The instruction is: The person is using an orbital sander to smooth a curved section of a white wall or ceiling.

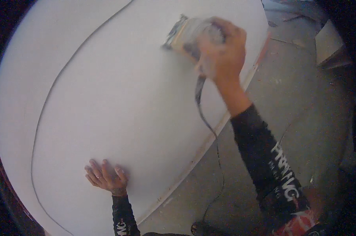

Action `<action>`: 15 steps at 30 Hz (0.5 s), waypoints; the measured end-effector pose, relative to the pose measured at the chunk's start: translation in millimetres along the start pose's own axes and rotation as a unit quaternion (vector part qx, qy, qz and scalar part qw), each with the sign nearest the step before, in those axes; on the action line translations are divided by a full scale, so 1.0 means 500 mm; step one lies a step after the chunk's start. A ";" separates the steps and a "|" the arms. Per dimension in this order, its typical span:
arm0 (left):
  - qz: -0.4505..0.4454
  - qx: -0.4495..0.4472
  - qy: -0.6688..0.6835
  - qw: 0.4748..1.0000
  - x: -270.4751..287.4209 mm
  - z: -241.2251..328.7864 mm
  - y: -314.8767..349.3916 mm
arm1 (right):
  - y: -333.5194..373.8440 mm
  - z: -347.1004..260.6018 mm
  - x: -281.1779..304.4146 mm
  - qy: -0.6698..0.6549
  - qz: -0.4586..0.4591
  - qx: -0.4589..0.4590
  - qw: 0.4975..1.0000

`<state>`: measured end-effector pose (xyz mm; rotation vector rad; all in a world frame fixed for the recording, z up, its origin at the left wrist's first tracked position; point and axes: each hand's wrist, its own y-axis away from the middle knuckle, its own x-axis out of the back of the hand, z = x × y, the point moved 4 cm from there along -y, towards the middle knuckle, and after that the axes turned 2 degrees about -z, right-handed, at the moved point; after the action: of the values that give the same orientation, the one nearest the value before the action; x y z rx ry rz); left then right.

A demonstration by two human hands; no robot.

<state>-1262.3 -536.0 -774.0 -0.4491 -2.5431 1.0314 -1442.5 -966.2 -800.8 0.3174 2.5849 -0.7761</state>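
A broad white panel point(95, 106) fills the left and middle of the head view. Near its upper right part, my right hand point(225, 51) grips a corded power sander point(188, 35), dusty and blurred by motion, with its base against the white surface. The sander's dark cord point(203, 114) drops from beneath my hand over the panel's near edge. Lower down, my left hand point(107, 176) lies flat on the panel with fingers spread, holding nothing.
A thin dark line point(54, 84) curves down the panel's left side. The panel's right edge point(178, 183) runs diagonally above a grey floor point(288, 102). An angular pale piece point(329, 45) stands on the floor at the upper right, with scraps nearby.
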 end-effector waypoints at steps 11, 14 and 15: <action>-0.015 0.088 0.074 0.993 -0.049 0.033 0.007 | 0.442 -0.139 0.042 -0.034 -0.257 0.149 0.954; -0.031 0.085 0.046 0.995 -0.059 0.050 -0.011 | 0.498 -0.128 0.049 -0.038 -0.304 0.228 0.924; -0.033 0.080 0.046 0.995 -0.059 0.052 -0.024 | 0.497 -0.116 0.053 -0.040 -0.298 0.230 0.925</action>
<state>-1249.6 -572.2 -789.0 -0.3588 -2.3557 1.1519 -1402.9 -727.7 -886.3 -0.3929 2.3988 -1.5749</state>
